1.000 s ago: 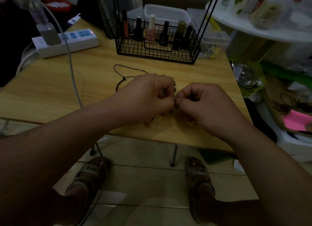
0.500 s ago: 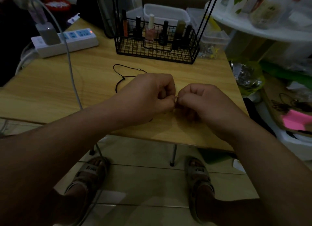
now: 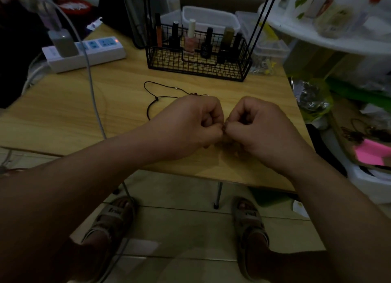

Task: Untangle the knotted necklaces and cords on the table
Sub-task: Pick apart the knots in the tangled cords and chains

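Note:
A thin black cord necklace (image 3: pixel 152 96) with small beads lies looped on the wooden table (image 3: pixel 63 113), trailing under my left hand. My left hand (image 3: pixel 190 124) and my right hand (image 3: pixel 258 126) sit knuckle to knuckle above the table's front part. Both have curled fingers, and their fingertips meet and pinch a tiny piece of the necklace (image 3: pixel 224 128) between them. The knot itself is hidden by my fingers.
A black wire basket (image 3: pixel 198 65) of nail polish bottles stands at the back. A white power strip (image 3: pixel 84 54) with a plugged charger sits back left, its grey cable (image 3: pixel 93 96) crossing the table. Cluttered shelves and a pink note (image 3: pixel 372 153) are on the right.
Both hands have shifted slightly and closed tighter together around the pinched spot. The cord loop on the table has barely moved.

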Action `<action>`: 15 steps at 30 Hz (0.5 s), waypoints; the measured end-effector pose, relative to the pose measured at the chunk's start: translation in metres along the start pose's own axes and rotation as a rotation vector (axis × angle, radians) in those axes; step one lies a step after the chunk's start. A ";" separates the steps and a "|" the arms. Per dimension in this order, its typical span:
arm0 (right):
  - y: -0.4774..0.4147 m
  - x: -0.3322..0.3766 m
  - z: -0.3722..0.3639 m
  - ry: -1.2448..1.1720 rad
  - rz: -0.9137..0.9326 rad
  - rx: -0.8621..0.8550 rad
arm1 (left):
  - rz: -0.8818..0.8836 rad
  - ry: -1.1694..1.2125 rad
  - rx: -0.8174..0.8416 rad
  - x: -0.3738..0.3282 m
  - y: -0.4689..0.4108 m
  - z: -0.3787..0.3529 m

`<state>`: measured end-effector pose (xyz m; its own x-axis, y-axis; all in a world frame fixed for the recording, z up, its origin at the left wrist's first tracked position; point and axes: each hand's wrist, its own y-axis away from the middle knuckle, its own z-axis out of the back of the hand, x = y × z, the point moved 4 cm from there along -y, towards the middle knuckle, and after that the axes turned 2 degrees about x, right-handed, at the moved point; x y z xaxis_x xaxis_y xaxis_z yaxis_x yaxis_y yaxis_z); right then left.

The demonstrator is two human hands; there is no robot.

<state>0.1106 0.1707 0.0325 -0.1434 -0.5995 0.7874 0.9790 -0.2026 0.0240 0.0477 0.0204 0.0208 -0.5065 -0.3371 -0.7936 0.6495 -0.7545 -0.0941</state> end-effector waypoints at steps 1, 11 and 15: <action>0.000 0.001 0.001 -0.014 0.020 -0.034 | 0.001 0.021 -0.008 0.001 -0.001 0.001; -0.001 -0.006 0.001 0.092 0.050 0.142 | -0.020 -0.089 -0.066 0.009 -0.006 0.008; -0.002 -0.011 0.006 -0.266 -0.114 0.106 | 0.006 -0.083 -0.044 0.009 -0.006 0.006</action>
<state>0.1114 0.1823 0.0273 -0.2237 -0.3507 0.9094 0.9705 -0.1667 0.1744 0.0360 0.0179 0.0183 -0.5464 -0.3888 -0.7418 0.6761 -0.7275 -0.1167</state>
